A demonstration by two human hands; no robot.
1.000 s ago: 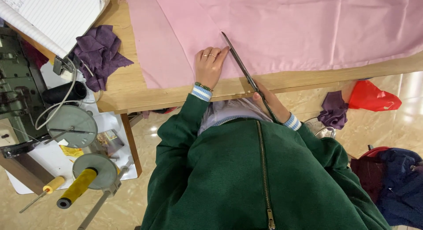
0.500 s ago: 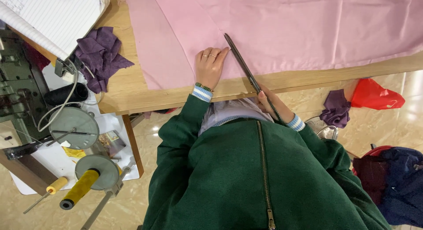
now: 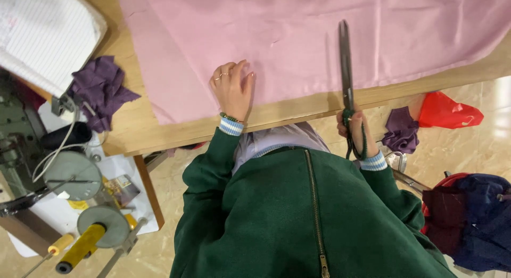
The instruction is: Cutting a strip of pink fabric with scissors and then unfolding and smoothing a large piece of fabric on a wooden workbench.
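One pink fabric sheet (image 3: pixel 319 49) lies spread over the wooden bench (image 3: pixel 133 134), its near edge close to the bench's front edge. Left hand (image 3: pixel 233 89) rests flat on it, palm down, fingers loosely spread, not gripping anything; rings on two fingers, bead bracelet at wrist. Right hand (image 3: pixel 354 131) has its grip closed round the green-wrapped handles of one pair of long scissors (image 3: pixel 346 65). Blades point away from the person, lying over the fabric and looking shut or nearly so; handles sit at the bench's front edge. Scissors are well to the right of the left hand, w/ bare fabric between.

No clear containers on the bench. On the floor: one red plastic bag (image 3: pixel 447 113), contents not visible, and a dark red-and-blue bag or bundle (image 3: pixel 468 219), can't tell what's in it.

Counts: 2 purple cloth scraps, one (image 3: pixel 98 89) on the bench's left part, one (image 3: pixel 402 131) on the floor just beside the red bag. One white striped fabric (image 3: pixel 45 35) at top left. To the left, a sewing machine (image 3: pixel 18 134) w/ 2 grey round discs (image 3: pixel 72 174) and one yellow thread spool (image 3: pixel 80 246). Person wears a green zip jacket (image 3: pixel 298 225).
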